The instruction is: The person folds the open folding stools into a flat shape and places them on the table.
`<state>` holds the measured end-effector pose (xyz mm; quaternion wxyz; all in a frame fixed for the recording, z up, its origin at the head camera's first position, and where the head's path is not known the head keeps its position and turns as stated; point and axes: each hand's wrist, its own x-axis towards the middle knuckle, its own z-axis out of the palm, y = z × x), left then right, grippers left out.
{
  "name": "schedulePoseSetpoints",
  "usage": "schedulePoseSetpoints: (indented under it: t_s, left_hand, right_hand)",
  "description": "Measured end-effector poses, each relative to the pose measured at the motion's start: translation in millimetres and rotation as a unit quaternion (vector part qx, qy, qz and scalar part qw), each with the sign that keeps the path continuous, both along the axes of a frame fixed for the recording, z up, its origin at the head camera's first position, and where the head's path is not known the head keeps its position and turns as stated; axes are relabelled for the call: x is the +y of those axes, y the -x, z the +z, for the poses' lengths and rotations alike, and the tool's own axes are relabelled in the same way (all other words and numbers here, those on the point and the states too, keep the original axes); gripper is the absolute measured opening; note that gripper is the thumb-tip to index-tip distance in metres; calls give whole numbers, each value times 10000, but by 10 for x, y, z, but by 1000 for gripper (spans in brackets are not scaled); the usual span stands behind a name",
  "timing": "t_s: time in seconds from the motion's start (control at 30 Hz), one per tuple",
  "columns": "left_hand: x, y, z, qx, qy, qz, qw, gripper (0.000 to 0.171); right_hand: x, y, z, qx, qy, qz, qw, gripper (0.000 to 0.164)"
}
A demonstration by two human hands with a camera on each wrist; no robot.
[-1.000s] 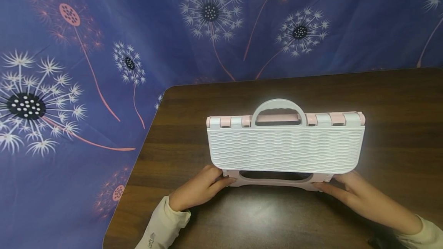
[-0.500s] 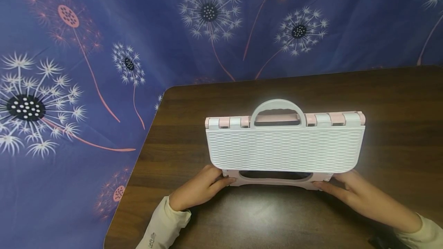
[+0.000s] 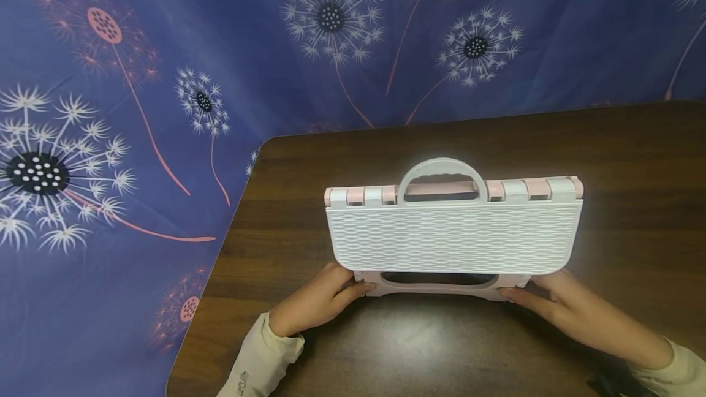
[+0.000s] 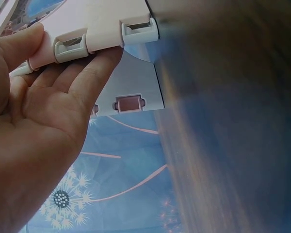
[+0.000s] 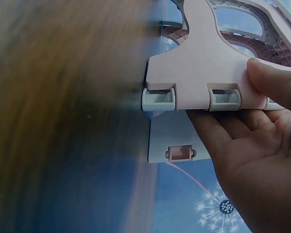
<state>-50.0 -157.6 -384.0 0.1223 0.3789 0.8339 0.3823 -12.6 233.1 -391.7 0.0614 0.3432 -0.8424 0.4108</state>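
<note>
Both hands pinch the folding stool by its side edges, tabletop reaching past either end

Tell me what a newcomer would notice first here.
Probably the bright white ribbed panel with its arched handle, just right of centre in the head view. Below it, the person's left hand and right hand grip either side of a pale pink frame. Beyond the brown table, a blue cloth printed with dandelions also stands out.
</note>
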Motion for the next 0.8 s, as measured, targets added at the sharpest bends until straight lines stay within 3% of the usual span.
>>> schedulePoseSetpoints:
  t_s: [0.8]
  left_hand:
    - [4, -9, -5, 34, -25, 17, 10000, 27]
  right_hand:
    - [-5, -2, 3, -34, 6, -14, 10000, 88]
